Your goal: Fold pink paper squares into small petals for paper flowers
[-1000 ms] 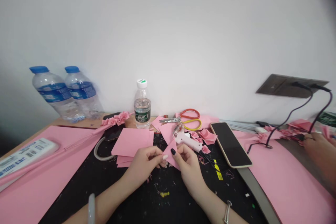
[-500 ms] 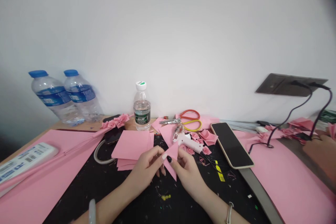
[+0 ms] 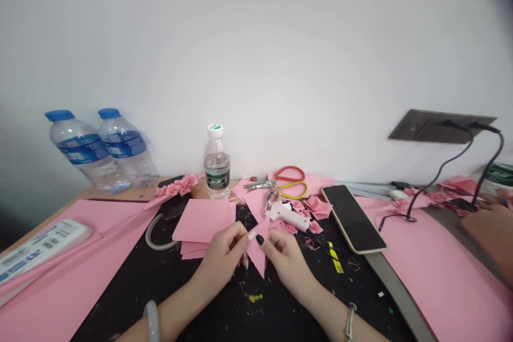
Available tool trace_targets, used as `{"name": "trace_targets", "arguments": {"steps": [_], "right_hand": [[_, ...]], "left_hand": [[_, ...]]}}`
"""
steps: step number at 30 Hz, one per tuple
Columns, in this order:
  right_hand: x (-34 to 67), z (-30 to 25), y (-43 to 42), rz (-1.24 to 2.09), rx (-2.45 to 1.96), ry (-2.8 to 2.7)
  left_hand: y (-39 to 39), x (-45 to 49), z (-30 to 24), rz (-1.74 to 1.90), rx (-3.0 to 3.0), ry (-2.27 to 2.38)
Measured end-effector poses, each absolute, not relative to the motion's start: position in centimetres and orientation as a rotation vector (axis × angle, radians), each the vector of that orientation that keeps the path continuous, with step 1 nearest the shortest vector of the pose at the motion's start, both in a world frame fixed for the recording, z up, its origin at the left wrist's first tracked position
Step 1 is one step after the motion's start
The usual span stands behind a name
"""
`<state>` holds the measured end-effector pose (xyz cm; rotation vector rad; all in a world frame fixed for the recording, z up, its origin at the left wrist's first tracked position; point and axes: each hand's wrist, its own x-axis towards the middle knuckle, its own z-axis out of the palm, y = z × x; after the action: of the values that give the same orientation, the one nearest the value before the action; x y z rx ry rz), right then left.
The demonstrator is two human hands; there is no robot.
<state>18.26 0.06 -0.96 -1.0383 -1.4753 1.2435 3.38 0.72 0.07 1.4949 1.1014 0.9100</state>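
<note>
Between my two hands is a small folded piece of pink paper point(image 3: 257, 256), a pointed triangle hanging downward over the black mat. My left hand point(image 3: 226, 251) pinches its left side with thumb and fingers. On the right side, my right hand point(image 3: 285, 255) pinches it too, the dark-nailed thumb lying on the front. The fingers behind the paper are partly hidden. Just beyond my hands lie a white glue gun point(image 3: 287, 217) and several folded pink paper flowers point(image 3: 318, 207). A stack of pink paper squares point(image 3: 202, 220) rests beside my left hand.
Scissors point(image 3: 294, 188) with red and yellow handles lie near the wall. A small water bottle point(image 3: 217, 168) stands behind the squares; two larger bottles point(image 3: 84, 149) lean at left. A phone point(image 3: 355, 219) lies right. Another person's hand point(image 3: 487, 224) is at far right, near plugged-in cables point(image 3: 444, 168).
The folded paper has turned slightly, its lower point shifting a little left. My hands keep pinching it. At far right, the other person's hand has moved, and a green-labelled bottle shows more.
</note>
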Motion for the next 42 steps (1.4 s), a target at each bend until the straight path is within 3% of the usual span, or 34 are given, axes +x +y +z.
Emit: {"name": "trace_targets", "arguments": {"steps": [8,17,24,38,42], "right_hand": [[18.4,-1.2,0.0,1.192,-1.144,-1.493],[17.7,-0.5,-0.4,1.511,-1.024,-1.149],[19.5,1.6,0.0,1.575,-0.804,-0.973],[20.8,0.3,-0.1,1.770,-0.861,-1.182],[20.5,0.7,-0.5,1.621,-0.905,-1.372]], "left_hand": [[0.9,3.3,-0.5,0.970,1.469,1.197],[1.1,3.8,0.0,1.053,1.385,0.963],[0.6,2.7,0.6,0.972,1.153,0.929],[0.7,1.2,0.1,0.681,1.271,0.899],[0.6,1.2,-0.2,0.635,1.331,0.876]]}}
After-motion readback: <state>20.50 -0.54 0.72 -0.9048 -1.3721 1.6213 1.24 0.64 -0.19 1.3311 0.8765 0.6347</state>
